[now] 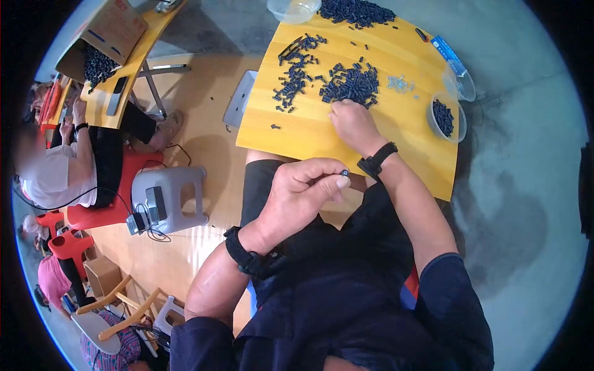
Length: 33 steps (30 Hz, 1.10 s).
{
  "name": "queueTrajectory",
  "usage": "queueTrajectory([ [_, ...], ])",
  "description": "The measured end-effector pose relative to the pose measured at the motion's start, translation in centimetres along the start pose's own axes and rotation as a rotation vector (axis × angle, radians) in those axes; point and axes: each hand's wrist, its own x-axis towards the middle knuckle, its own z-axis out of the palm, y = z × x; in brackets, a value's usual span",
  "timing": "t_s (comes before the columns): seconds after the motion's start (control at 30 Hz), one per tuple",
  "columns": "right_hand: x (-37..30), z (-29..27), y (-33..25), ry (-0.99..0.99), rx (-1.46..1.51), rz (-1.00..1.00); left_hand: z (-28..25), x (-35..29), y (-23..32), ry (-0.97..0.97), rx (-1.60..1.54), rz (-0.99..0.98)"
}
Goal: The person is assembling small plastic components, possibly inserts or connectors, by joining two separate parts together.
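Observation:
My left hand [303, 188] is raised over my lap, in front of the table's near edge. Its thumb and forefinger pinch a small dark cylindrical part [344, 174], seen end-on with a lighter spot in its end. Over the yellow table [402, 142], my right hand [356, 127] is at the near side of a heap of small black cylindrical parts [349, 81]. Its fingers are curled in against the heap; whatever they hold is hidden. Left of that heap lies a looser scatter of the same black parts [292, 86]. Small clear or whitish pieces [401, 84] lie to its right.
A clear tub [461, 130] with black parts stands at the table's right edge, near a blue box [447, 54]. Another heap [356, 11] and a clear bowl [294, 11] are at the far end. Left, a person sits at another table beside a grey stool [170, 198].

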Motion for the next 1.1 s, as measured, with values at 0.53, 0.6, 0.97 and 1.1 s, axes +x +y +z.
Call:
queueTrajectory([
  [0.53, -6.0, -11.5, -8.2, -0.127, 1.489, 0.442, 0.2, 0.2, 0.0, 0.052, -0.002, 0.038],
  [0.6, -6.9, -12.4, -9.0, -0.167, 1.575, 0.409, 0.4, 0.2, 0.2, 0.04, 0.01, 0.052],
  [0.97, -7.9, -12.7, -10.1, -0.266, 1.601, 0.362, 0.6, 0.0, 0.8, -0.014, 0.069, 0.08],
  [1.1, -7.8, -12.7, -10.2, -0.264, 1.558, 0.367, 0.6, -0.1, 0.9, -0.002, 0.092, 0.056],
])
